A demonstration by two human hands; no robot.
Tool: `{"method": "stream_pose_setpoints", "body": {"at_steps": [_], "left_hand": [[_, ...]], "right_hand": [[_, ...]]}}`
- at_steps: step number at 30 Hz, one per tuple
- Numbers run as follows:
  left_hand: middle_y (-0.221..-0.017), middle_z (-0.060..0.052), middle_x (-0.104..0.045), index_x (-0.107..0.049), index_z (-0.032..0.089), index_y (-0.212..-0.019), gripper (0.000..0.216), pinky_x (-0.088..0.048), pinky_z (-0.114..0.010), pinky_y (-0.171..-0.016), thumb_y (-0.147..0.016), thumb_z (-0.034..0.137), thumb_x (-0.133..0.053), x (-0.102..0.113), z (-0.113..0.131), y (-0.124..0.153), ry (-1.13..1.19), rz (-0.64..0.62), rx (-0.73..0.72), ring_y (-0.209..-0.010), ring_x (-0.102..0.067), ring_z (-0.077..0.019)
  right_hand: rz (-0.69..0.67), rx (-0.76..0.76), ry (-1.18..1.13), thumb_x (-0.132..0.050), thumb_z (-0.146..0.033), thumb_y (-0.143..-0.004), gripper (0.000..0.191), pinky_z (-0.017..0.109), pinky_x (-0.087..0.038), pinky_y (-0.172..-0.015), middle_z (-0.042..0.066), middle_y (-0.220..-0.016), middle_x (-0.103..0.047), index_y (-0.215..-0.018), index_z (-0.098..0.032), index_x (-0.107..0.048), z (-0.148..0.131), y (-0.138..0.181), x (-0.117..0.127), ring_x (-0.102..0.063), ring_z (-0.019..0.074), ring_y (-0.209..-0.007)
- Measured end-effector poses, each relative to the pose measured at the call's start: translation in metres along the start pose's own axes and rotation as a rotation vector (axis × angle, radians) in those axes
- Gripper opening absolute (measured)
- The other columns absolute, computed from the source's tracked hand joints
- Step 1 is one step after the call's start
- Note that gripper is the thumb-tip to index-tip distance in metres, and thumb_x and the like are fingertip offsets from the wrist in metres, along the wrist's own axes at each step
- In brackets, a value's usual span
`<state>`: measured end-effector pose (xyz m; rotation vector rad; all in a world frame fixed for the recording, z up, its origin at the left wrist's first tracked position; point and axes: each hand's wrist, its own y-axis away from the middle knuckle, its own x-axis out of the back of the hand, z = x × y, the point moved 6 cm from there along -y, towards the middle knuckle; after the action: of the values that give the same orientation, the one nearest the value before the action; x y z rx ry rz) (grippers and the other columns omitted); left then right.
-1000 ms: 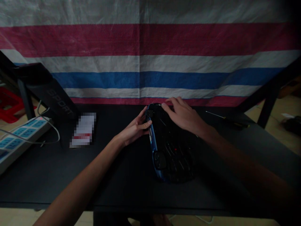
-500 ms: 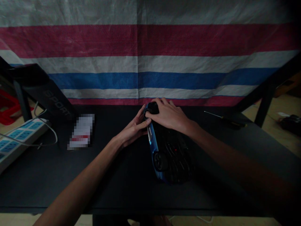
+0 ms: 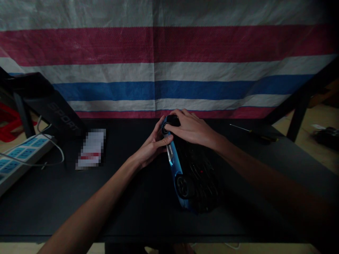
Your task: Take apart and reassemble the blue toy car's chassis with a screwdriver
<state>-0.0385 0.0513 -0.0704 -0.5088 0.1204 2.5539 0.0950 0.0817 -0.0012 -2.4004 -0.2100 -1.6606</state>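
Note:
A blue toy car (image 3: 175, 165) lies wheels up on the black table, its dark underside facing me. My left hand (image 3: 153, 145) grips the far left side of the body, thumb on the edge and fingers behind it. Over the far end lies my right hand (image 3: 192, 128), its thumb at the far left wheel (image 3: 165, 127) and its fingers curled over the front part. The near left wheel (image 3: 184, 186) is uncovered. Shadow hides much of the car's right side.
To the right lies a screwdriver (image 3: 261, 137) with a dark and yellow handle. A blurred white and red item (image 3: 91, 148) is on the left, near a power strip (image 3: 23, 155) with a cable and a dark box marked SPORT (image 3: 57, 109). A striped tarp (image 3: 111, 46) hangs behind.
The near end of the car has swung slightly right and toward me. Both hands keep their hold at its far end, with the left thumb a little further right.

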Motion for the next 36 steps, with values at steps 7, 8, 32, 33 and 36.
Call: {"method": "stream_pose_setpoints", "body": {"at_steps": [7, 8, 32, 33, 36], "left_hand": [[-0.168, -0.006, -0.038, -0.027, 0.046, -0.162, 0.094, -0.044, -0.062, -0.115, -0.088, 0.027, -0.081, -0.003, 0.003, 0.001, 0.018, 0.022, -0.019, -0.145, -0.046, -0.0392], [-0.168, -0.005, -0.037, -0.028, 0.047, -0.162, 0.094, -0.044, -0.062, -0.115, -0.087, 0.027, -0.081, -0.003, 0.003, 0.001, 0.023, 0.02, -0.02, -0.144, -0.046, -0.0389], [-0.141, -0.002, -0.06, -0.038, 0.048, -0.157, 0.089, -0.056, -0.033, -0.08, -0.082, 0.024, -0.08, 0.027, 0.001, -0.008, -0.022, 0.166, 0.003, -0.096, -0.062, -0.0196], [-0.138, -0.002, -0.06, -0.037, 0.048, -0.157, 0.089, -0.056, -0.033, -0.078, -0.082, 0.024, -0.08, 0.028, 0.001, -0.007, -0.024, 0.167, 0.01, -0.095, -0.062, -0.019], [-0.13, -0.002, -0.063, -0.034, 0.048, -0.159, 0.091, -0.054, -0.032, -0.076, -0.083, 0.024, -0.078, 0.028, 0.002, -0.005, -0.036, 0.168, 0.028, -0.092, -0.061, -0.0189]], "right_hand": [[0.008, -0.018, -0.143, -0.046, -0.066, -0.095, 0.059, 0.057, -0.049, -0.107, 0.013, -0.14, -0.061, -0.139, -0.028, -0.055, 0.009, -0.006, 0.006, -0.061, 0.0376, -0.128], [0.002, -0.02, -0.133, -0.047, -0.067, -0.095, 0.06, 0.058, -0.049, -0.107, 0.014, -0.142, -0.06, -0.14, -0.028, -0.054, 0.008, -0.006, 0.005, -0.061, 0.0381, -0.129], [-0.005, 0.048, -0.183, -0.049, -0.047, -0.099, 0.046, 0.042, -0.053, -0.093, 0.008, -0.12, -0.078, -0.136, -0.024, -0.067, 0.025, 0.063, 0.054, -0.074, 0.0288, -0.106], [-0.038, 0.029, -0.218, -0.048, -0.046, -0.1, 0.046, 0.04, -0.053, -0.09, 0.008, -0.118, -0.078, -0.134, -0.022, -0.067, 0.034, 0.064, 0.058, -0.074, 0.0277, -0.103], [-0.143, -0.104, -0.33, -0.044, -0.049, -0.103, 0.048, 0.037, -0.053, -0.08, 0.011, -0.113, -0.078, -0.131, -0.018, -0.067, 0.07, 0.07, 0.06, -0.073, 0.0261, -0.094]]}}
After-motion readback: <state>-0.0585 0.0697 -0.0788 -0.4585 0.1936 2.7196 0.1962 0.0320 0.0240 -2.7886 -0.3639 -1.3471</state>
